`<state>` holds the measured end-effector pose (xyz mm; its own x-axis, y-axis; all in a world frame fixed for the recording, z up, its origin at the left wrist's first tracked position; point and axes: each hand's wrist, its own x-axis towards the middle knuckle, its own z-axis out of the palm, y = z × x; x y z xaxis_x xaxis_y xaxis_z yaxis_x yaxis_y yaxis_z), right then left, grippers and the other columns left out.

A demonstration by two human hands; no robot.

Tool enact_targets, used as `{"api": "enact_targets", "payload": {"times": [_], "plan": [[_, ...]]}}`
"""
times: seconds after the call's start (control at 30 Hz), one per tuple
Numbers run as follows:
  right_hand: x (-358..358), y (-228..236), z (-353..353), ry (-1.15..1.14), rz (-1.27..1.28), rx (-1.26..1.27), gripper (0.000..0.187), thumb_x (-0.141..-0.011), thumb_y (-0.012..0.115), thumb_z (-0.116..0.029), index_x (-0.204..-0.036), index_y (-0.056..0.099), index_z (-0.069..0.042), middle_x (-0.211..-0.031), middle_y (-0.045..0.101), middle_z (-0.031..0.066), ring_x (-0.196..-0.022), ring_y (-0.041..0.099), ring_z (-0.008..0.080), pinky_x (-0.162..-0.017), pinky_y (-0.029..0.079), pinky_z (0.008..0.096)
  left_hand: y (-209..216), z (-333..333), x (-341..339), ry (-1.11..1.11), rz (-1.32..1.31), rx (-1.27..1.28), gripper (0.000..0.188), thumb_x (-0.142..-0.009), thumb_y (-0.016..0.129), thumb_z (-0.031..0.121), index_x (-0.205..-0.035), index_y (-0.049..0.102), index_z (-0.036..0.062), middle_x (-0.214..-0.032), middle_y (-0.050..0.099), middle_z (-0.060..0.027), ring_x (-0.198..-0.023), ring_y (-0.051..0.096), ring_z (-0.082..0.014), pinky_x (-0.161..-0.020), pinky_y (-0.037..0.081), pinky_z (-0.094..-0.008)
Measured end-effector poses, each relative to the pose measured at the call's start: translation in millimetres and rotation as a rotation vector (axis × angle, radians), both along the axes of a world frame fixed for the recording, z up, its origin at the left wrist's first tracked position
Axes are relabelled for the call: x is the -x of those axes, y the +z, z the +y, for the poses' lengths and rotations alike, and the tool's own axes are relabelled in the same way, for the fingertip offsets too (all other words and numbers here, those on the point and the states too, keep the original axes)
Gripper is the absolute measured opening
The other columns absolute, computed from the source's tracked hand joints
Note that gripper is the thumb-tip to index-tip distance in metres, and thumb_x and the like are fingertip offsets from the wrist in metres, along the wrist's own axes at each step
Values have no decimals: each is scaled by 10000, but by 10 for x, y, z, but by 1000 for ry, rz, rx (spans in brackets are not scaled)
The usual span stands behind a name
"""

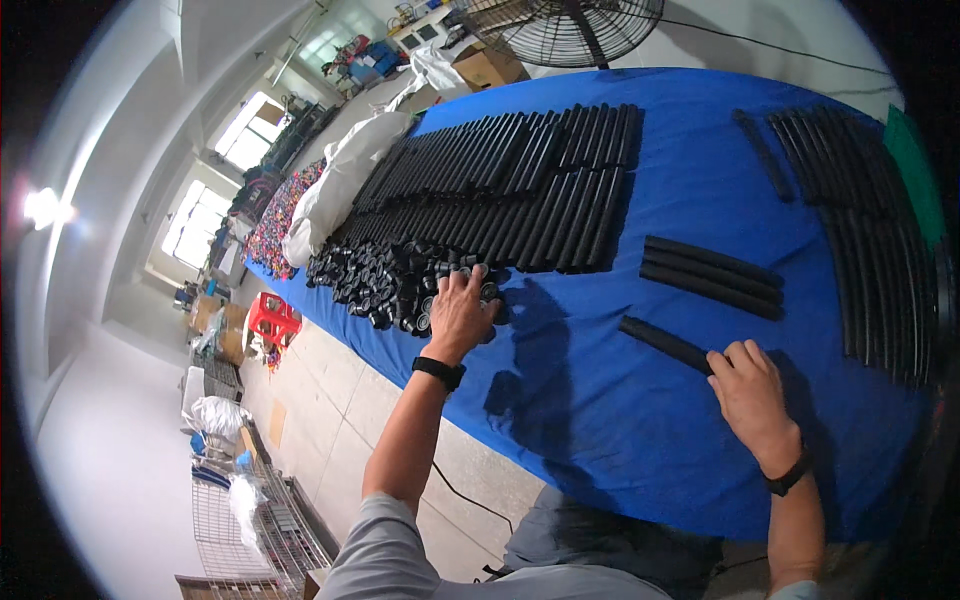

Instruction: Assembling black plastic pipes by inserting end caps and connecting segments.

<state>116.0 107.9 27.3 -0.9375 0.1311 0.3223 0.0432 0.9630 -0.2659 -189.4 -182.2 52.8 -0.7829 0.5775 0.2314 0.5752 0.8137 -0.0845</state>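
Note:
My left hand (pixel 460 316) reaches into a heap of small black round caps (pixel 385 285) at the left of the blue-covered table. Its fingers are spread over the caps at the heap's near right edge; no cap is clearly gripped. My right hand (pixel 750 400) closes on the near end of a single black tube (pixel 665 343), which lies slantwise on the cloth. Beyond that tube, three black tubes (pixel 710 277) rest side by side. Both wrists wear black bands.
Long rows of black tubes (pixel 500 190) lie behind the caps, and more tubes (pixel 870 250) are at the right. A white sack (pixel 345 185) and a heap of multicoloured bits (pixel 285 220) sit far left. A large fan (pixel 570 30) stands behind the table; a red stool (pixel 275 318) is on the floor.

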Motion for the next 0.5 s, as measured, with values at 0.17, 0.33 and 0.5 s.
{"api": "enact_targets", "payload": {"times": [0.17,0.33,0.5], "plan": [[-19,-22,16,-6,-35,39,226,-801,682,-104,-1003,627,-19,-894,544,105,-874,529,256,-782,469,387,-165,9,135,-44,-13,153,484,-768,711,277,-1206,624,90,-1089,555,-160,-1054,521,-332,-883,474,-427],[-23,11,-49,-8,-47,-40,238,-821,647,-104,-1036,602,-13,-896,554,112,-877,545,262,-783,475,374,-184,108,117,-186,49,-73,378,-710,713,198,-1037,600,44,-1017,559,-142,-1025,521,-337,-840,457,-450],[-49,5,-93,-28,-167,-69,248,-855,563,-69,-1090,576,9,-917,554,135,-882,562,271,-798,479,373,31,632,-419,-255,-1081,-1046,390,-813,712,186,-1132,559,21,-1028,605,-155,-883,621,-285,-738,540,-360]]}}
